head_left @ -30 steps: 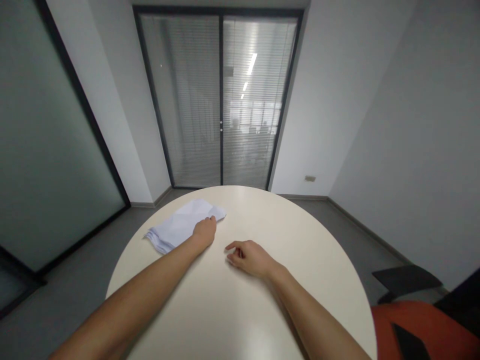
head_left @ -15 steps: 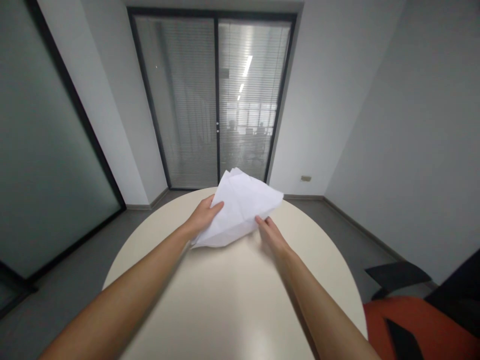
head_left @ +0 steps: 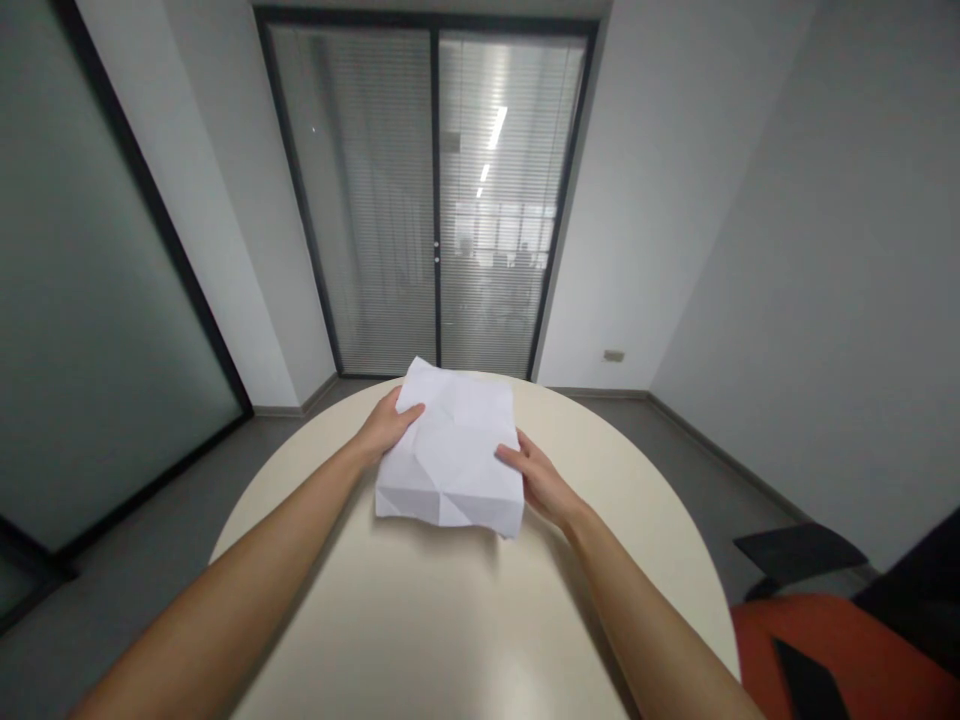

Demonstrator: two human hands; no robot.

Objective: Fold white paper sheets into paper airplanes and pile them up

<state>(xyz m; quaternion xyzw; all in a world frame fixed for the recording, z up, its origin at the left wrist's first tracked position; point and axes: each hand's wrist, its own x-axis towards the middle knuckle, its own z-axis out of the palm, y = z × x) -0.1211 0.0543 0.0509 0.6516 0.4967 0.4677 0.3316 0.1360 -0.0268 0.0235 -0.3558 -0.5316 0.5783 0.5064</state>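
A: What's around, and is anything in the way?

B: An orange chair [head_left: 832, 665] sits at the lower right, with a black armrest [head_left: 799, 552] just above it. Both are well clear of the arms. Nothing lies between the hands and the camera.

A: And the surface, the room?

B: A round, cream table [head_left: 450, 630] with a smooth sheen. Behind it are dark-framed sliding doors [head_left: 435, 200] with blinds, with a frosted glass panel [head_left: 82, 300] on the left. The walls are plain white, there is a wall socket [head_left: 614, 355] low on the right, and the floor [head_left: 150, 560] is grey.

A: The paper?

B: The white paper [head_left: 450, 460] is roughly square and crossed by fold creases. It looks like several sheets, judging by the near edge. It is over the far half of the table, held between both hands, and its near edge casts a shadow on the top.

A: How do the hands stand?

B: The left hand [head_left: 384, 428] pinches the far left corner, thumb on top. The right hand [head_left: 541, 482] clasps the right edge, thumb over the sheet, with its other fingers hidden beneath.
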